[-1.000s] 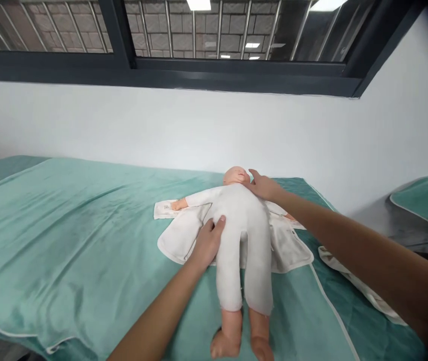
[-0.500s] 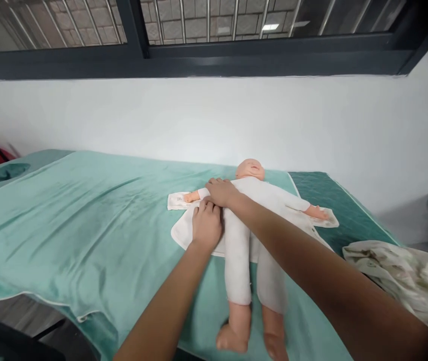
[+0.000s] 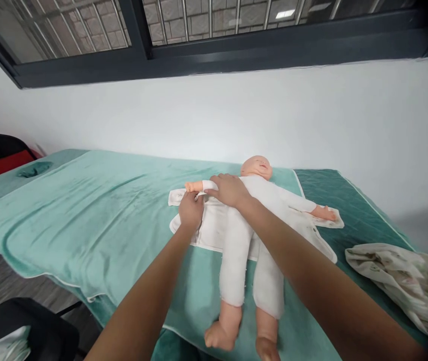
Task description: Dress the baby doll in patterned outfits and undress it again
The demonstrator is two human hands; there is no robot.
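Observation:
A baby doll (image 3: 257,168) with a white cloth body lies on its back, head toward the wall. Beneath it a white garment (image 3: 211,225) is spread, its sleeves out to both sides. My left hand (image 3: 191,209) pinches the garment's edge by the doll's arm at the left. Over the doll's upper arm and side rests my right hand (image 3: 229,189), its fingers around the white arm near the shoulder. The doll's other arm (image 3: 323,213) lies on the right sleeve. Part of the garment is hidden under the doll.
Green sheets (image 3: 86,215) cover the bed along the white wall. A crumpled patterned cloth (image 3: 405,281) lies at the right. A black chair (image 3: 44,321) with a folded cloth on it stands at the lower left. Above is a barred window.
My left hand has moved left and up to the garment's edge. The doll's arm there is raised off the sleeve. The view has tilted and shifted.

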